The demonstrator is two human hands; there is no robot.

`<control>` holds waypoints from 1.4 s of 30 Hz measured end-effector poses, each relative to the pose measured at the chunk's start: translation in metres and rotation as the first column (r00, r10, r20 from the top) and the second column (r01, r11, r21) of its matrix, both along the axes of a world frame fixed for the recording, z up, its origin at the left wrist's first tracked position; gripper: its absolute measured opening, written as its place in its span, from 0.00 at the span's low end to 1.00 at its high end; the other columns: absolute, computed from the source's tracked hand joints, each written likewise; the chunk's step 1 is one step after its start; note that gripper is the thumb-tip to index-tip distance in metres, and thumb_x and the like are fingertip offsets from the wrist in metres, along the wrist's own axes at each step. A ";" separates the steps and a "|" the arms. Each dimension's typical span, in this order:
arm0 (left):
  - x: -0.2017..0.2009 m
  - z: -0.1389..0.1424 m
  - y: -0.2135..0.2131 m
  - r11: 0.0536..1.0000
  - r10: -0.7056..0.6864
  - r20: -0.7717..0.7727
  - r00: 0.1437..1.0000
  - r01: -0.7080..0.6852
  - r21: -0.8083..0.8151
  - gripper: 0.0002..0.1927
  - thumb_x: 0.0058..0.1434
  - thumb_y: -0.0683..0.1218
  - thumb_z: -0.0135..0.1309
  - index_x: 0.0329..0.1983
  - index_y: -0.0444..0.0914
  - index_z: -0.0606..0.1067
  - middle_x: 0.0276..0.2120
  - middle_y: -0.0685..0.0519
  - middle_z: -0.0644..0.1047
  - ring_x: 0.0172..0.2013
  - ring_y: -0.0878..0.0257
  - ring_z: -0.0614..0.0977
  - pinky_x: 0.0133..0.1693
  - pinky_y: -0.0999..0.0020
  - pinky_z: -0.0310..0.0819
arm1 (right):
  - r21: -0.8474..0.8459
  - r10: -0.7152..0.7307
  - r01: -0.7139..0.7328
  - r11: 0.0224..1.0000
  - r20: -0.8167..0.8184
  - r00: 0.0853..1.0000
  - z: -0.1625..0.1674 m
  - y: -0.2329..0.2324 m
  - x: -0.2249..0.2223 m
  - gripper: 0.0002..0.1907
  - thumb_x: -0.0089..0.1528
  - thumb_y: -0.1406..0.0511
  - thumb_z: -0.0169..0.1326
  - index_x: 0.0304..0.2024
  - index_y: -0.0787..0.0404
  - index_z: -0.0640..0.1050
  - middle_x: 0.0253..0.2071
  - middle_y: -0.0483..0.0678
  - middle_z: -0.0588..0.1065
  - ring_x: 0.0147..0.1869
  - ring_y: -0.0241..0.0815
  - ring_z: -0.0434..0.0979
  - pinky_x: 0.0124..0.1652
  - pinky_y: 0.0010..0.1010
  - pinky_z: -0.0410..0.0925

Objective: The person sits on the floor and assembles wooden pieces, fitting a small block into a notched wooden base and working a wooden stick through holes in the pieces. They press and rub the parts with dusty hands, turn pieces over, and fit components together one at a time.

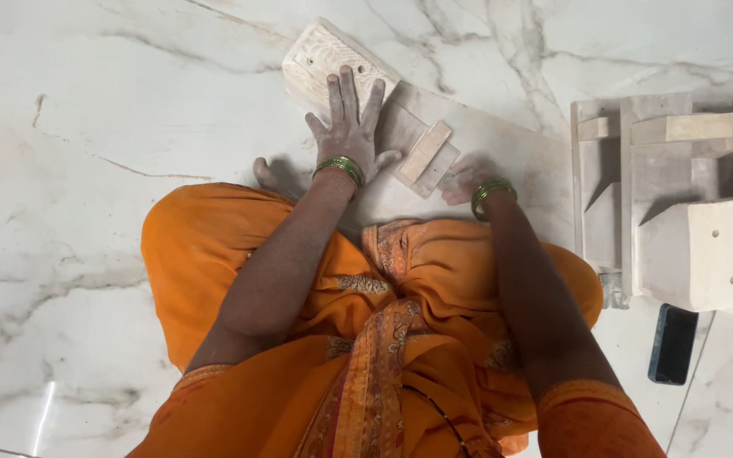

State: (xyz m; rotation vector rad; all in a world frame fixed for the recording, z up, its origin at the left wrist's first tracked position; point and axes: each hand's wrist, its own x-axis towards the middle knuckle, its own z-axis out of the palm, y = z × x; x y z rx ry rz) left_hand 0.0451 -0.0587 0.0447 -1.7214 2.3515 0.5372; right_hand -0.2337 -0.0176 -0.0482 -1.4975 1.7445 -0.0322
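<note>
From the head camera, your left hand point(349, 127) lies flat, fingers spread, pressing down where the carved wooden block point(332, 64) meets the pale flat board point(485, 140); it is not closed around anything. Your right hand point(466, 180) rests at the near edge of that board, just beside the small wooden strip point(424, 157) lying across it; whether its fingers are clenched or loose cannot be told, since the wrist and green bangles point(492, 191) hide them.

The board lies straight on the marble floor point(86, 170), slanting away from your knees, with the carved block at its far left end. Polished marble probably gives little hold, so a hard push could make the board skate, and the block with it. The strip looks loose, so a knock from either hand may shift it.

At the right edge of the floor, stacked wooden pieces point(680, 203) stand well apart from you, with a dark phone point(673, 343) just below them. A sliding board or a swung elbow could strike that stack and topple pieces onto the phone.
</note>
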 end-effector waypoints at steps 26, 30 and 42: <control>0.000 0.001 0.002 1.000 0.004 -0.018 1.000 -0.004 -0.024 0.68 0.50 0.75 0.61 0.80 0.51 0.32 0.74 0.35 0.26 0.75 0.38 0.30 0.63 0.24 0.56 | -0.030 0.218 -0.236 0.971 -0.292 0.931 -0.014 0.004 -0.007 0.23 0.51 0.55 0.70 0.41 0.62 0.81 0.45 0.52 0.80 0.49 0.46 0.80 0.55 0.31 0.71; -0.001 0.000 0.001 1.000 -0.007 -0.006 1.000 0.007 -0.027 0.68 0.50 0.76 0.60 0.80 0.51 0.32 0.74 0.34 0.25 0.74 0.38 0.29 0.63 0.24 0.56 | 0.097 -0.479 0.481 0.871 0.386 0.789 -0.006 -0.001 -0.007 0.22 0.49 0.65 0.69 0.43 0.67 0.78 0.41 0.59 0.79 0.43 0.52 0.81 0.46 0.43 0.76; -0.003 -0.007 0.007 0.987 -0.053 -0.007 0.999 0.051 -0.154 0.53 0.62 0.75 0.50 0.79 0.55 0.37 0.77 0.46 0.32 0.75 0.45 0.36 0.66 0.17 0.36 | -0.021 -0.578 0.584 0.811 0.124 0.807 0.028 0.003 0.004 0.09 0.58 0.70 0.63 0.39 0.70 0.81 0.33 0.56 0.82 0.31 0.45 0.83 0.30 0.32 0.77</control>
